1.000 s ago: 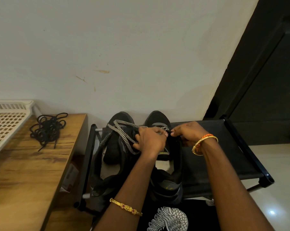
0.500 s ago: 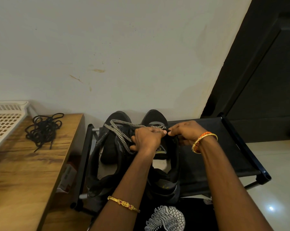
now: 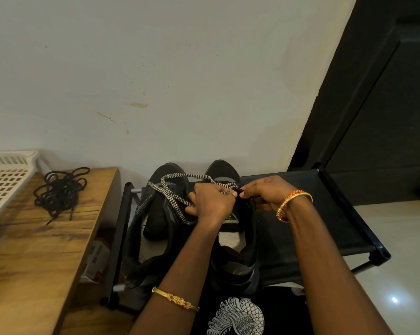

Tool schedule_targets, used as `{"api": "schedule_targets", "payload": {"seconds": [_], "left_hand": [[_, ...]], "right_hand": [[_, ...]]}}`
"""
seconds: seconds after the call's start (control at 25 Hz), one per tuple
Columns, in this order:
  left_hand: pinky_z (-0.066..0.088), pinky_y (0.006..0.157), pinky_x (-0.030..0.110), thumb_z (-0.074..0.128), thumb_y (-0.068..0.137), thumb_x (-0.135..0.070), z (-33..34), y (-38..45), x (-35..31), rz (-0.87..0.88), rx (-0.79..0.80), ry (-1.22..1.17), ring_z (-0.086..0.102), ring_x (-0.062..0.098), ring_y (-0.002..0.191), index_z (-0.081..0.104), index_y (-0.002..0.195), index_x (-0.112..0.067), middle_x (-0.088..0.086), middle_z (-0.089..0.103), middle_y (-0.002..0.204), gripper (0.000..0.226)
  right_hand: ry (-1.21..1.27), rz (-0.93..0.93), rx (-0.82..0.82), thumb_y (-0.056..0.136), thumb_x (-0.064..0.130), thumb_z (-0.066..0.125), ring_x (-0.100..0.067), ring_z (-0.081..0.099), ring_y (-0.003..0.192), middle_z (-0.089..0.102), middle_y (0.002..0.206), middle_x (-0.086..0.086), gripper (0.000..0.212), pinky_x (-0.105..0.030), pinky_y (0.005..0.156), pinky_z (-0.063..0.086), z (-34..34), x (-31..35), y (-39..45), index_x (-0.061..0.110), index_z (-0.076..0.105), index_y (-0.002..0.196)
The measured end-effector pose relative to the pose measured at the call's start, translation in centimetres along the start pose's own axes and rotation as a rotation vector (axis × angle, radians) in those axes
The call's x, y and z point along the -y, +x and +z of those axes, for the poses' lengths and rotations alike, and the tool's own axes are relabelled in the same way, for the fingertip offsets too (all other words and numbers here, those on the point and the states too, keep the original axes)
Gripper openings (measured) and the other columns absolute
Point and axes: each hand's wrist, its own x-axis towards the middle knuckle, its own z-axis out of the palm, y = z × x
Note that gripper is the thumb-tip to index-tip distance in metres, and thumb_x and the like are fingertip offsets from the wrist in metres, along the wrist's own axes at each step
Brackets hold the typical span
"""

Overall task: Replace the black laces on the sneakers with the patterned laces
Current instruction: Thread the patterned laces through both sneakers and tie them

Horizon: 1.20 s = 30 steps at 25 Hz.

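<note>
My left hand and right hand stay pinching the patterned lace over the right sneaker on the rack's left end, barely advanced, so threading continues.

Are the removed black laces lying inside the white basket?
No, the black laces lie in a tangle on the wooden table, beside the white basket.
</note>
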Motion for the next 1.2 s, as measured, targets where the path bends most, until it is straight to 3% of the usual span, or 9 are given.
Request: {"api": "schedule_targets", "payload": {"seconds": [0.16, 0.44, 0.6, 0.72, 0.92, 1.04, 1.2], "left_hand": [[0.027, 0.096, 0.043, 0.070, 0.080, -0.037, 0.7, -0.2, 0.0, 0.080, -0.033, 0.072, 0.031, 0.024, 0.125, 0.073, 0.091, -0.028, -0.002, 0.041, 0.129, 0.015], [0.024, 0.099, 0.042, 0.068, 0.083, -0.033, 0.4, -0.2, -0.2, 0.096, -0.023, 0.032, 0.028, 0.023, 0.126, 0.069, 0.088, -0.020, -0.001, 0.039, 0.128, 0.014], [0.020, 0.103, 0.038, 0.070, 0.084, -0.030, -0.3, 0.4, -0.2, 0.255, -0.004, 0.130, 0.025, 0.020, 0.127, 0.068, 0.086, -0.021, -0.004, 0.038, 0.130, 0.009], [0.024, 0.108, 0.041, 0.073, 0.083, -0.027, -0.3, 0.8, 0.0, 0.251, 0.034, 0.045, 0.028, 0.020, 0.127, 0.071, 0.083, -0.020, -0.003, 0.043, 0.127, 0.007], [0.026, 0.108, 0.040, 0.072, 0.083, -0.027, -0.6, 1.1, 0.3, 0.258, 0.058, 0.005, 0.031, 0.018, 0.124, 0.074, 0.089, -0.021, -0.010, 0.041, 0.112, 0.009], [0.025, 0.106, 0.038, 0.071, 0.085, -0.029, -1.0, 1.0, 0.4, 0.285, 0.068, 0.057, 0.031, 0.019, 0.127, 0.075, 0.092, -0.023, -0.006, 0.046, 0.122, 0.010], [0.019, 0.098, 0.034, 0.070, 0.084, -0.032, -1.4, 0.5, 0.4, 0.321, 0.065, 0.169, 0.027, 0.017, 0.128, 0.072, 0.094, -0.030, -0.009, 0.044, 0.129, 0.010]], "right_hand": [[0.010, -0.007, 0.008, 0.082, -0.004, 0.064, -0.012, 0.056, 0.064, 0.062, 0.078, -0.007, 0.024, -0.016, 0.041, 0.047, -0.2, 0.0, -0.1, -0.003, 0.067, 0.106], [0.027, -0.033, 0.023, 0.083, 0.002, 0.066, -0.013, 0.059, 0.067, 0.064, 0.078, -0.007, 0.018, -0.017, 0.049, 0.053, -0.1, -0.4, 0.2, -0.003, 0.067, 0.101], [0.074, 0.002, 0.025, 0.090, 0.008, 0.061, -0.012, 0.057, 0.059, 0.060, 0.072, -0.007, 0.011, -0.019, 0.043, 0.051, -0.2, -0.8, 1.0, 0.000, 0.066, 0.094], [0.063, 0.001, 0.048, 0.088, 0.008, 0.063, -0.008, 0.054, 0.051, 0.058, 0.066, -0.006, 0.007, -0.018, 0.041, 0.049, -0.2, -0.9, 1.6, 0.002, 0.065, 0.085], [-0.232, -0.098, 0.081, 0.096, 0.017, 0.049, -0.010, 0.043, 0.048, 0.044, 0.052, -0.001, 0.034, -0.019, 0.043, 0.040, 0.3, -1.0, 2.8, 0.011, 0.051, 0.063], [-0.366, -0.125, 0.136, 0.099, 0.022, 0.040, -0.011, 0.037, 0.046, 0.040, 0.052, -0.001, 0.040, -0.020, 0.046, 0.034, 0.5, -1.2, 3.2, 0.014, 0.045, 0.060], [-0.096, -0.058, 0.111, 0.099, 0.015, 0.036, -0.010, 0.038, 0.048, 0.036, 0.054, -0.001, 0.036, -0.022, 0.051, 0.043, -0.1, -1.4, 2.8, 0.012, 0.042, 0.064]]}}
